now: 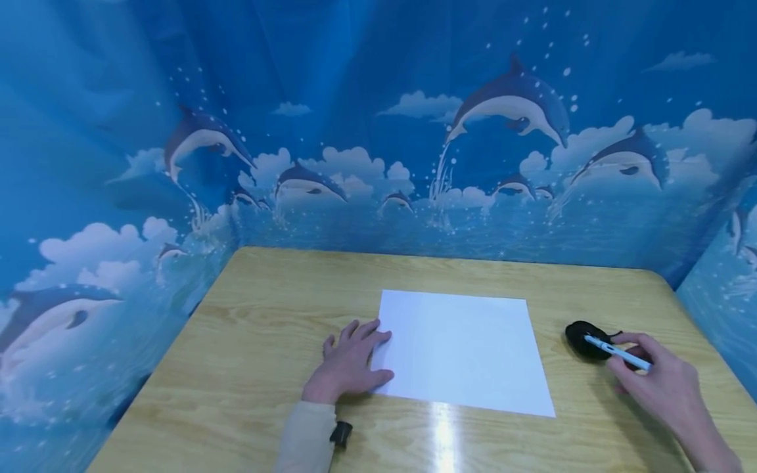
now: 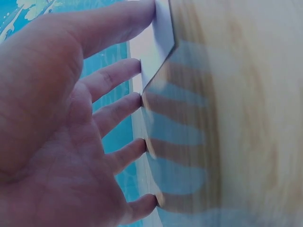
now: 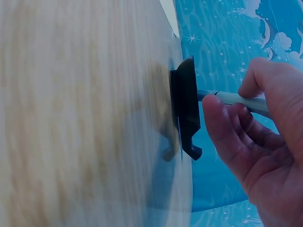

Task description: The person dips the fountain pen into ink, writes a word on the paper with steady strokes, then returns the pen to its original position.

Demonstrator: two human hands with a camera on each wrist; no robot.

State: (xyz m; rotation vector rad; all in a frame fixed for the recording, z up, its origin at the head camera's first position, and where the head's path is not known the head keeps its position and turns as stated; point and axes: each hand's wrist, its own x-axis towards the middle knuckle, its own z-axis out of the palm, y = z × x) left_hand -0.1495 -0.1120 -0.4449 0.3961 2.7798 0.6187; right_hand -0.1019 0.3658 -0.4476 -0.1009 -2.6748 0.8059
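Observation:
A sheet of white paper (image 1: 461, 351) lies on the table. My left hand (image 1: 345, 364) rests at its left edge with fingers spread, the thumb and index fingertip on the paper. In the left wrist view the fingertips (image 2: 150, 201) meet the wooden surface beside the sheet's corner (image 2: 161, 42). To the right of the paper, my right hand (image 1: 665, 378) pinches a light blue pen (image 1: 629, 358) between thumb and fingers. The pen's far end reaches a small black dish-like object (image 3: 184, 97) with a short stub, which sits on the table.
The wooden table (image 1: 254, 341) has rounded far corners. A blue curtain (image 1: 367, 98) printed with dolphins and clouds hangs behind it and along both sides. A dark clip-like piece (image 1: 341, 434) shows at the left sleeve (image 1: 307, 437).

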